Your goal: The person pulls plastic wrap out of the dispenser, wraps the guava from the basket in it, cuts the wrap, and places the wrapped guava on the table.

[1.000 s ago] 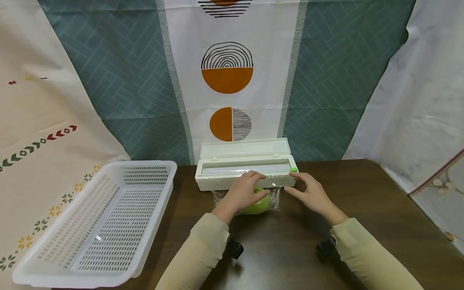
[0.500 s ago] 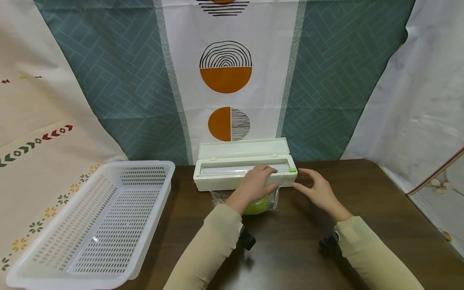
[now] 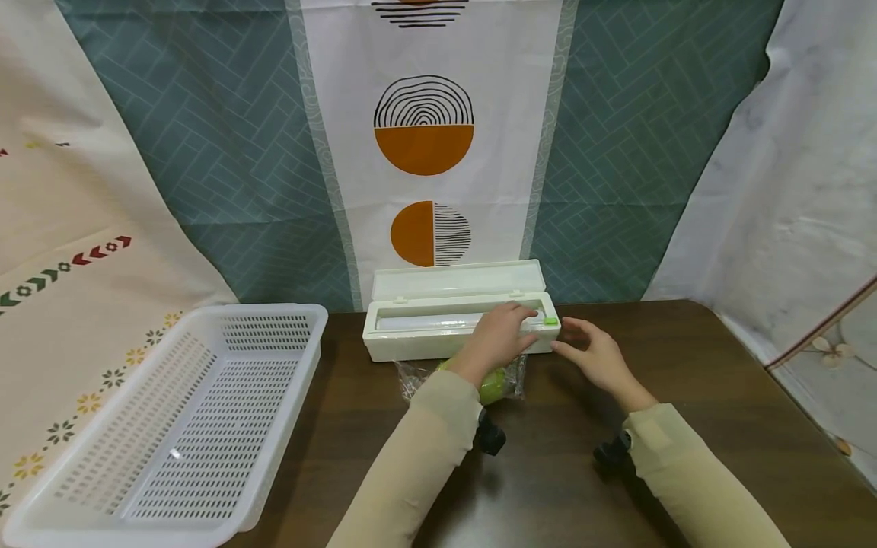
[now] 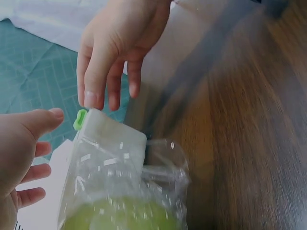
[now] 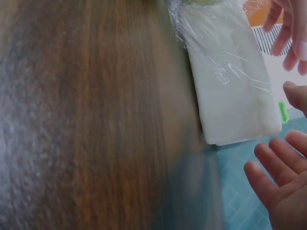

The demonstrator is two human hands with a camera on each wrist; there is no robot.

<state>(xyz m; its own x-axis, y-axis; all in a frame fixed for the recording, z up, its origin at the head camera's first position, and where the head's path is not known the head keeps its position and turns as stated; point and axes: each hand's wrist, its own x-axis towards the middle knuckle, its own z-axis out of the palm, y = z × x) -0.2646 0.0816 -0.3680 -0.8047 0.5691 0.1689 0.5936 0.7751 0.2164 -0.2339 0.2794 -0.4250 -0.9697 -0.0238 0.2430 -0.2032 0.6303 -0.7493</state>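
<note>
Three patterned cloths back the scene: beige left, teal-and-white (image 3: 428, 53) far centre, pale marbled right. Dark wooden table (image 3: 726, 380) beneath.

White perforated plastic basket (image 3: 212, 441) at left, well apart from the work; presumably set aside to leave elbow room.

White plastic-wrap dispenser (image 3: 397, 350) at the far edge, long side facing near. Its lid (image 3: 452, 281) stands raised against the backdrop, likely to keep the slot uncovered; film roll (image 3: 432, 323) inside. Clear film (image 3: 411, 377) drapes over the front wall and the fruit; whether it joins the roll, cannot tell.

Left hand (image 3: 496, 339) reaches over the fruit to the right half of the dispenser: fingers loosely bent, thumb well apart, nothing held. Right hand (image 3: 596, 354) sits by the right end, thumb and fingers parted in a wide curve, nothing gripped; contact with the corner unclear. Placement suggests readiness to steady that end.

Green fruit (image 3: 492, 388), kind unclear, lies under film just on the near side of the dispenser, probably so a short length covers it.

Green slider (image 3: 550, 321) at the slot's right end, nearest both hands' fingertips.
</note>
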